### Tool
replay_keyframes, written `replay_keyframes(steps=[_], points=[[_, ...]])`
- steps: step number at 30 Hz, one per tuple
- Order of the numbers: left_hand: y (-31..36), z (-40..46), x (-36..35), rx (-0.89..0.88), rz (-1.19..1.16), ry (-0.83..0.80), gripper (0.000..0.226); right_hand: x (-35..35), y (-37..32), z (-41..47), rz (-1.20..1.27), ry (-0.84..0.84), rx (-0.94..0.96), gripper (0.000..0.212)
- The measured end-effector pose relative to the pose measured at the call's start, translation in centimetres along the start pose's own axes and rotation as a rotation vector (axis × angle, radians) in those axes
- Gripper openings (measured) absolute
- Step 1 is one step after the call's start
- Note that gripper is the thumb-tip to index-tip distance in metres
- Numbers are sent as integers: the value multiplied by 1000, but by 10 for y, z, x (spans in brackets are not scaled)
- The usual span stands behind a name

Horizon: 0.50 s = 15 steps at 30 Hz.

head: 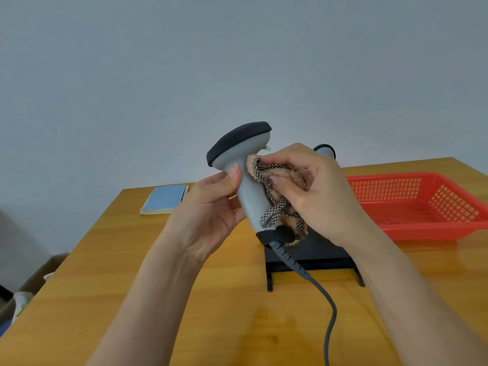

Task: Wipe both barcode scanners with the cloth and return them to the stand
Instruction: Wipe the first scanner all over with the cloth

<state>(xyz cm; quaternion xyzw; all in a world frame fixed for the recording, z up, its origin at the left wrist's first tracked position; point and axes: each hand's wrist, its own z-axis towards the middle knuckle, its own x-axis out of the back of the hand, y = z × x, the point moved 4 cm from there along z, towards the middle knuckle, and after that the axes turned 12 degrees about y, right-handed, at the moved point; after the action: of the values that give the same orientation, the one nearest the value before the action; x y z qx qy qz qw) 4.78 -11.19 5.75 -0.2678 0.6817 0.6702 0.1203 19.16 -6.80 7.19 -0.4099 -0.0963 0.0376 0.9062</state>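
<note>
Above the near half of the glossy orange-brown wooden table (111, 273), the left hand (211, 207) grips the handle of a grey plastic barcode scanner with a dark rubber-rimmed head (247, 165), thumb laid along the neck, fingers curled behind. The scanner's long axis runs nearly upright, tilted so the head leans up and to the left while the dark base points down toward the table; its grey coiled cable (311, 283) hangs from the base and trails forward off the near edge. The right hand (314, 191) comes in from the right side of the handle, its fingers clamped on a bunched pinkish-tan cloth with a black-and-white checked border (277, 196) and pressing it against the handle's right flank. So the cloth lies directly between right hand and scanner, touching it, and any wiping stroke would probably run along that tilted axis, from neck to base.

Just behind and below the hands sits the black flat-topped stand with two short legs (311, 256). Behind the right hand, only the top of a second grey scanner (325, 150) shows; how it rests I cannot tell. Farther right lies a red perforated plastic basket (412, 204), and to the left a thin blue-covered book (165, 198). Beyond the table stands a plain pale grey wall (237, 62).
</note>
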Motion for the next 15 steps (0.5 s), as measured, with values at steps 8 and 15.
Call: replay_keyframes(steps=[8,15], points=[[0,1,3,-1,-13,15,28,2,-2,-6,14,-136,-10,46],[1,1,2,-14,-17,1,44,7,2,-2,84,-19,-76,46]])
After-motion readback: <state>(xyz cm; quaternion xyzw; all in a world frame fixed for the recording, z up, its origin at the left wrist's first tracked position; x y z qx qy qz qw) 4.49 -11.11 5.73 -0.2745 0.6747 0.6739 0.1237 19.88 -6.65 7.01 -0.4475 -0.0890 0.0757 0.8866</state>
